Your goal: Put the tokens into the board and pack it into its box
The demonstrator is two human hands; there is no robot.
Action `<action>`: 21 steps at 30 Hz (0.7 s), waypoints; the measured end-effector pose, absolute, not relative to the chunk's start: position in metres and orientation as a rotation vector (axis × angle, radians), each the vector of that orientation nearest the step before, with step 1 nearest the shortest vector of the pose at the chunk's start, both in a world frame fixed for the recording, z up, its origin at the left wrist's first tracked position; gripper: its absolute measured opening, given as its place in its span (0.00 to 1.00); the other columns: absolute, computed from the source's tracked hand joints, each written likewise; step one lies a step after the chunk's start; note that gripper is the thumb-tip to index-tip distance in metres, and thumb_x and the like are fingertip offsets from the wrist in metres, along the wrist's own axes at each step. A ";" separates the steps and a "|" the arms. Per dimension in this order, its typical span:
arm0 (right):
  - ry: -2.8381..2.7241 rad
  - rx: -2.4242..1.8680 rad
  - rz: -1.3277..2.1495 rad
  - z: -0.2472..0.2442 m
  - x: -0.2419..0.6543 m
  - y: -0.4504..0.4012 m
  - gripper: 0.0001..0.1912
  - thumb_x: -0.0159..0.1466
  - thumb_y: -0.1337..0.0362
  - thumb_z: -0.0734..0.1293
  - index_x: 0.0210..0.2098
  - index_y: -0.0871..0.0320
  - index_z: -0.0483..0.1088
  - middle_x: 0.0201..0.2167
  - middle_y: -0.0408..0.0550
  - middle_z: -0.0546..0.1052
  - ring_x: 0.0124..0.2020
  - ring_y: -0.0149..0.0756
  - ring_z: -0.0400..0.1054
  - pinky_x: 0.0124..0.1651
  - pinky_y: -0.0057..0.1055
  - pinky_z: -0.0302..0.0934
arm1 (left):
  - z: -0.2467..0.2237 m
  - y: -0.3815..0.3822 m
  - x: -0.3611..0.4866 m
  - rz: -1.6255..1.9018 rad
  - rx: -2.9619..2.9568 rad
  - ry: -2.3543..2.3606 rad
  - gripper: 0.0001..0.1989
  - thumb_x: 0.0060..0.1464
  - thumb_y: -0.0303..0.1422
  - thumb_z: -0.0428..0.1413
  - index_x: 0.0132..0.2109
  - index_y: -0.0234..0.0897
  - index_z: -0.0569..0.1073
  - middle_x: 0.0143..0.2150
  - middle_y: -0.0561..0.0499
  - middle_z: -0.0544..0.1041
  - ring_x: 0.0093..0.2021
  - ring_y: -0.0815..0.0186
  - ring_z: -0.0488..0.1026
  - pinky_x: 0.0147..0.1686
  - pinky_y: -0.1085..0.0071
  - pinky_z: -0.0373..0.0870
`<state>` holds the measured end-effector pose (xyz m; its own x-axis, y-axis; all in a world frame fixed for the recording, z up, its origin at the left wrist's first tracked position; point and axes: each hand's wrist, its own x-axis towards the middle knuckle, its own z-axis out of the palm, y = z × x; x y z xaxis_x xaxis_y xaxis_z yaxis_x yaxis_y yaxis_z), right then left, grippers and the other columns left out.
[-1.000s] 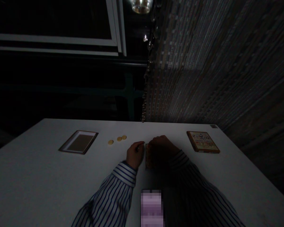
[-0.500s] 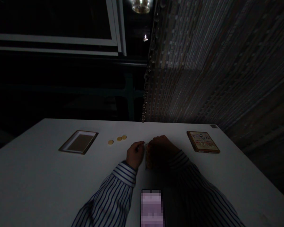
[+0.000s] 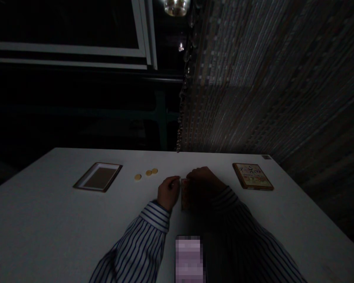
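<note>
Right hand shifts slightly; patterned piece lies between both hands

The only clear change is small: the right hand [image 3: 206, 181] has edged toward the far edge of the white table [image 3: 47, 220] and a little to the right, while the left hand [image 3: 167, 192] keeps its place. I judge this a minor adjustment around the flat, patterned piece [image 3: 185, 196], which lies upright to the view in the middle of the table, its left side showing and its right side lost in shadow.

The left fingers are curled well in, with the fingertips close to the piece's far left corner; whether they pinch it, I cannot tell. The right fingers are bent over its far end, but how far they are open, and whether they grip it, is too dark to tell.

Toward the table's far left corner sits an open shallow box [image 3: 102, 179]. Three round yellowish discs [image 3: 148, 173] lie between it and the left hand, two close together and one nearer the box. A picture-covered box [image 3: 253, 177] lies toward the far right corner. A blurred pinkish object [image 3: 189, 259] shows at the bottom of the view.
</note>
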<state>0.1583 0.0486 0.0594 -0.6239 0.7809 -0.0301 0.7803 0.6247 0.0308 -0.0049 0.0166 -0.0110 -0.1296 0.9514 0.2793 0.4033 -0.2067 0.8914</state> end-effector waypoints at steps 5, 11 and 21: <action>2.820 1.410 -0.012 0.067 0.166 0.052 0.14 0.60 0.61 0.57 0.41 0.56 0.69 0.39 0.49 0.75 0.39 0.36 0.68 0.40 0.30 0.52 | -0.012 0.017 -0.005 1.321 1.602 1.533 0.11 0.49 0.32 0.50 0.38 0.36 0.74 0.38 0.48 0.76 0.39 0.65 0.72 0.41 0.67 0.67; 2.808 1.467 0.020 0.082 0.171 0.044 0.14 0.62 0.61 0.54 0.39 0.57 0.69 0.37 0.49 0.75 0.39 0.35 0.67 0.41 0.29 0.52 | -0.014 0.018 -0.005 1.353 1.593 1.518 0.11 0.49 0.33 0.50 0.38 0.37 0.74 0.37 0.48 0.76 0.38 0.65 0.72 0.41 0.67 0.68; 2.774 1.559 0.018 0.089 0.176 0.038 0.16 0.61 0.61 0.54 0.41 0.57 0.68 0.39 0.50 0.75 0.41 0.35 0.67 0.43 0.29 0.53 | -0.012 0.017 -0.005 1.335 1.612 1.514 0.12 0.49 0.33 0.50 0.38 0.35 0.74 0.38 0.47 0.76 0.39 0.65 0.72 0.42 0.67 0.67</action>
<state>0.1759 0.0380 0.0895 -0.5191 0.8538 0.0409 0.8542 0.5198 -0.0100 -0.0051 0.0169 -0.0123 -0.1284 0.9498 0.2853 0.4017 -0.2132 0.8906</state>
